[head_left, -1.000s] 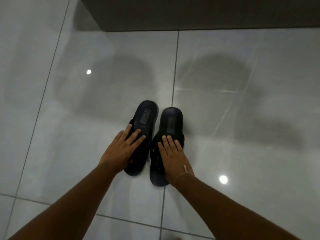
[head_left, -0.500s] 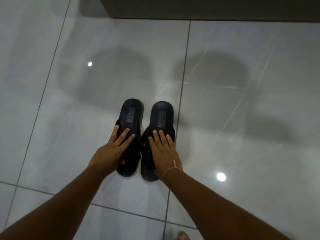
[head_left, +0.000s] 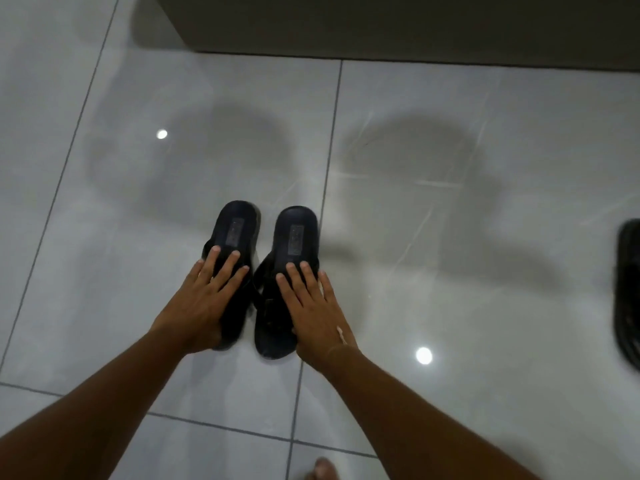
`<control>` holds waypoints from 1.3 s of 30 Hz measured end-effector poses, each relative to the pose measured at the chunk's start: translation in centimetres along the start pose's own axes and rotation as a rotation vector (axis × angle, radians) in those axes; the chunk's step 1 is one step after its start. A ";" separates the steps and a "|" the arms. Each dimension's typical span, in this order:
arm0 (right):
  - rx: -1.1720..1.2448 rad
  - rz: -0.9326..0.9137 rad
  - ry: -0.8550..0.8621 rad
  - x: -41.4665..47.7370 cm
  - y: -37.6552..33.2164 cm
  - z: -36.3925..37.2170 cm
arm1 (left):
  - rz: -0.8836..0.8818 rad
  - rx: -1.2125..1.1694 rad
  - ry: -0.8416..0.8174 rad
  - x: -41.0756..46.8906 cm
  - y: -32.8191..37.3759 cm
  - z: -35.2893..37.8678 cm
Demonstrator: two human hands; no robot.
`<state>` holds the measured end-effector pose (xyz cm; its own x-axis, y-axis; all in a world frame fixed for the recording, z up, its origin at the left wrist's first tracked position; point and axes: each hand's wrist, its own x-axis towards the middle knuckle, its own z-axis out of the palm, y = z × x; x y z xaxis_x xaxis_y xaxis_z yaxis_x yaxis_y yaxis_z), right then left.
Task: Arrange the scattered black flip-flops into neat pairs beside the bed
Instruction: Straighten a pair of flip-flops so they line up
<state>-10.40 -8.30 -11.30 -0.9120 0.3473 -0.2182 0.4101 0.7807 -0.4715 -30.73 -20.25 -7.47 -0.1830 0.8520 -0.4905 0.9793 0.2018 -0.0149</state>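
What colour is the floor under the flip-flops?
Glossy light grey tiles, seen in the head view.

Three black flip-flops point(head_left: 235, 233) point(head_left: 294, 237) point(head_left: 628, 289), two hands point(head_left: 201, 306) point(head_left: 317, 313).

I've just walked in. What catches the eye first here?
Two black flip-flops side by side mid-floor, the left flip-flop under the left hand and the right flip-flop under the right hand. Another dark sandal lies at the right edge, on glossy pale tiles.
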 end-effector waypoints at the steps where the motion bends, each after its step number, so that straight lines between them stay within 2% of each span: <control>1: 0.008 0.033 0.013 -2.0 1.3 -0.4 | -0.020 -0.001 0.024 0.2 1.6 -1.0; 3: -0.050 0.131 0.005 -7.3 5.0 -1.2 | 0.014 -0.026 0.068 1.1 6.2 -2.9; 6: -0.181 0.287 -0.012 -16.8 13.8 -4.0 | 0.188 -0.077 0.131 4.4 16.4 -5.0; 9: -0.363 0.405 0.032 -25.7 24.9 -9.8 | 0.310 -0.195 0.193 9.3 28.6 -7.4; 12: -0.428 0.556 0.048 -31.8 35.1 -16.6 | 0.399 -0.241 0.223 15.0 40.1 -9.9; 15: -0.391 0.697 -0.092 -34.8 42.6 -21.6 | 0.448 -0.275 0.217 20.4 49.6 -11.9; 17: -0.340 0.738 -0.168 -35.8 45.9 -22.2 | 0.433 -0.299 0.158 23.3 54.0 -12.3; 20: -0.197 0.775 -0.204 -36.7 48.0 -20.6 | 0.415 -0.230 0.106 25.9 57.2 -11.5; 24: -0.082 0.765 -0.079 -38.2 48.5 -18.5 | 0.411 -0.184 0.129 26.7 58.9 -10.7; 32: -0.162 0.759 -0.141 -42.7 50.9 -20.0 | 0.398 -0.120 0.140 27.0 64.3 -11.1; 39: -0.160 0.793 -0.147 -43.1 51.5 -20.8 | 0.386 -0.137 0.145 26.8 66.3 -10.6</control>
<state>49.90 27.76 -8.36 -0.3371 0.7638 -0.5505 0.9163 0.4005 -0.0055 28.36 21.13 -12.37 0.1751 0.9344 -0.3102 0.9596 -0.0915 0.2662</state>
